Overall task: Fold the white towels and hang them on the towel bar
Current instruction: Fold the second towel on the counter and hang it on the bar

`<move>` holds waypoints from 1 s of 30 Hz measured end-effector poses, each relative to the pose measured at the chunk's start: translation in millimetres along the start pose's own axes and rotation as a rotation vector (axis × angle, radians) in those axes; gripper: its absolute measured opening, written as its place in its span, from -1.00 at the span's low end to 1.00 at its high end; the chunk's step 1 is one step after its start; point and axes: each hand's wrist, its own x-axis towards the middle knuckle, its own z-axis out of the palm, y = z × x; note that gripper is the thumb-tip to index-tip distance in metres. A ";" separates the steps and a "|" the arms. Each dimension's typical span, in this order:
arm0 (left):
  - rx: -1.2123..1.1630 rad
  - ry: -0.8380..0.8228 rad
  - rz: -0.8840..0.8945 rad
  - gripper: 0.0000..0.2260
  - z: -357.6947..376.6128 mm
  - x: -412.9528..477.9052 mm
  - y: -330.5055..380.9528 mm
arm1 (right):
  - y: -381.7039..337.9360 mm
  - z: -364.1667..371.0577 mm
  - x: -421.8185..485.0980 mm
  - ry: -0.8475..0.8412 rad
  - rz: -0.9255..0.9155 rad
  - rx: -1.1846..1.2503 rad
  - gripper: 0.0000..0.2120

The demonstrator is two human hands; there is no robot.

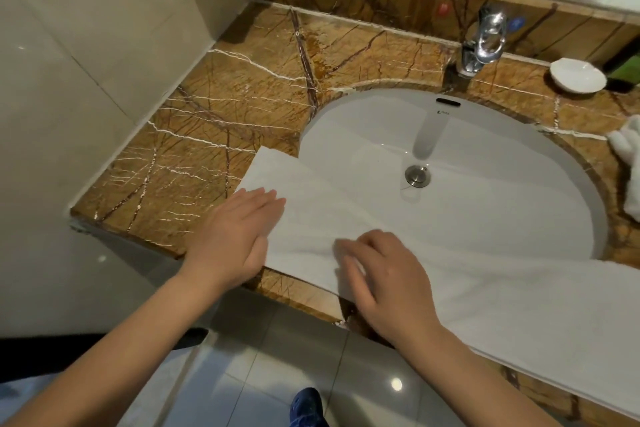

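The white towel is laid out as a long strip across the front of the sink. Its left end is on the marble counter just left of the sink, the middle covers part of the bowl, and the rest runs along the front edge to the sink's right.

Your left hand lies flat on that left end, fingers straight, pressing down. Your right hand is on the near edge in front of the sink, fingers bent over a ridge of cloth. It's blurry, so I can't tell if it's actually pinching.

My guess is you're mid-fold, flattening the strip. There's nothing under the bit over the bowl, so smooth toward the counter and line up the long edges before you crease. Use the left palm as your anchor, and watch the near edge since it could slide off the front.

Behind the sink there's the faucet and a small white dish. Another towel is bunched up to the right. No towel bar in shot.
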 end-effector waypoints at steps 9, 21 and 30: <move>0.114 -0.192 -0.068 -0.51 42.8 50.7 34.0 | 8.9 23.6 -15.0 -0.248 0.509 -0.328 -0.38; 0.167 -0.133 -0.208 -0.47 35.7 18.6 30.2 | -14.6 7.5 -31.1 -0.182 0.479 -0.235 -0.39; 0.111 -0.173 -0.118 -0.47 54.9 35.0 75.0 | 95.1 -66.1 -92.0 -0.011 0.871 -0.385 -0.37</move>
